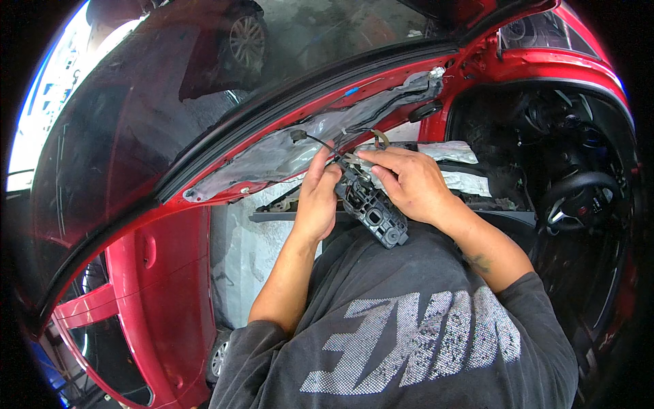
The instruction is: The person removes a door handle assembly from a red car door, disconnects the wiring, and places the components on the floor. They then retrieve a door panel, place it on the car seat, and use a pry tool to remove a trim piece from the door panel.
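Just in front of my chest is a long black plastic bracket (pixel 375 213) with ribs and openings, tilted with its lower end toward my shirt. It looks like a door handle frame. My left hand (pixel 319 194) grips its upper end, index finger raised along a thin black cable (pixel 315 139). That cable runs up and left to a small black end piece (pixel 298 135). My right hand (pixel 417 183) is closed in a pinch at the top of the bracket, where the cable meets it. The fingers partly hide what they pinch there.
Beyond my hands stands an open red car door (pixel 388 87) with a wrinkled silvery lining sheet (pixel 300 163). A dark trim panel (pixel 507 215) with silvery patches lies behind the bracket. The car's steering wheel (pixel 579 201) shows at right; another red car (pixel 163 279) is at left.
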Demonstrator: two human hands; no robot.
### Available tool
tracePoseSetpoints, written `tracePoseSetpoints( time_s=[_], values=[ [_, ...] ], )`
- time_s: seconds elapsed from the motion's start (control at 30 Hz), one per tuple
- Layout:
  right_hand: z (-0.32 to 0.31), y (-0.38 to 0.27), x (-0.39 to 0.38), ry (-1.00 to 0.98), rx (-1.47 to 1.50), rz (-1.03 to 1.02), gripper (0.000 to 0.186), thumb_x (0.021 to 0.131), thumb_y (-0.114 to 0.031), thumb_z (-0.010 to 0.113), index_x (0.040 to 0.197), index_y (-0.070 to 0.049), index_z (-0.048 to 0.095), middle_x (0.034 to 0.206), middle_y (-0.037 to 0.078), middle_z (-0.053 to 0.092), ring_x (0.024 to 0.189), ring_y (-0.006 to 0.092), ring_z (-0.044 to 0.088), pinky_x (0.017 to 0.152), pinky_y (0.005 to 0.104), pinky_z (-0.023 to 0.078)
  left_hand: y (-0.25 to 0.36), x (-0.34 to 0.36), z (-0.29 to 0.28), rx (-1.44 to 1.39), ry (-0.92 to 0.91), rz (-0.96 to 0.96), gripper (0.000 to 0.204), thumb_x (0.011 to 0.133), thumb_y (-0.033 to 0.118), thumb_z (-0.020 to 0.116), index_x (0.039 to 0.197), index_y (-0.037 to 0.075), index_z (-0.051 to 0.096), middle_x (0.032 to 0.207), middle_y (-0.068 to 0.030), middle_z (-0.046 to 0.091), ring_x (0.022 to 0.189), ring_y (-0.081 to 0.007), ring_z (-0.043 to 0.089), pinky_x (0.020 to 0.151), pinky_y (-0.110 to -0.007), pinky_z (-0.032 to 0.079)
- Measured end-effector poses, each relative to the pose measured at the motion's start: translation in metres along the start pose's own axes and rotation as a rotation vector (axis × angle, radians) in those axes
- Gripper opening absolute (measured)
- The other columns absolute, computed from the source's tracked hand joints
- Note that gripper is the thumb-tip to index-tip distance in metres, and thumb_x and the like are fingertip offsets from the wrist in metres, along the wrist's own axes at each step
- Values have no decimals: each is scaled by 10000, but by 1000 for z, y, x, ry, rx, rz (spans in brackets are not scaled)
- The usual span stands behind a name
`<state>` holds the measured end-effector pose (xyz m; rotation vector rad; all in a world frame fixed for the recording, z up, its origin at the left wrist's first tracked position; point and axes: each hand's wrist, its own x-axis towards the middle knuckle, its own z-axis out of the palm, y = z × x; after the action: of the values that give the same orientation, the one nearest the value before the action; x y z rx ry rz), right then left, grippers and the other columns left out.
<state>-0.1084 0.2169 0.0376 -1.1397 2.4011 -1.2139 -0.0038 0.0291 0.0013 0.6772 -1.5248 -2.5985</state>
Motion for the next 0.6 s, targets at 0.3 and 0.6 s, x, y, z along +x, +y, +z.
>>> tracePoseSetpoints(
  time_s=[0.3,0.6],
  values=[
    [-16,-8,13,-155,-238,-52,347,942,-136,678,1278,-139,764,1044,121,754,945,378,724,801,504,572,-3,1,-5,134,-29,9,645,1057,33,440,1678,-37,279,1299,-100,628,1166,-144,580,1057,-295,442],
    [-37,2,63,-458,-215,-189,317,942,-116,692,1244,-96,784,1084,165,776,1033,387,731,883,497,570,-3,1,-10,140,-82,-16,720,1051,10,436,1707,-46,147,1183,-62,678,1095,-117,597,1049,-253,420]
  ],
)
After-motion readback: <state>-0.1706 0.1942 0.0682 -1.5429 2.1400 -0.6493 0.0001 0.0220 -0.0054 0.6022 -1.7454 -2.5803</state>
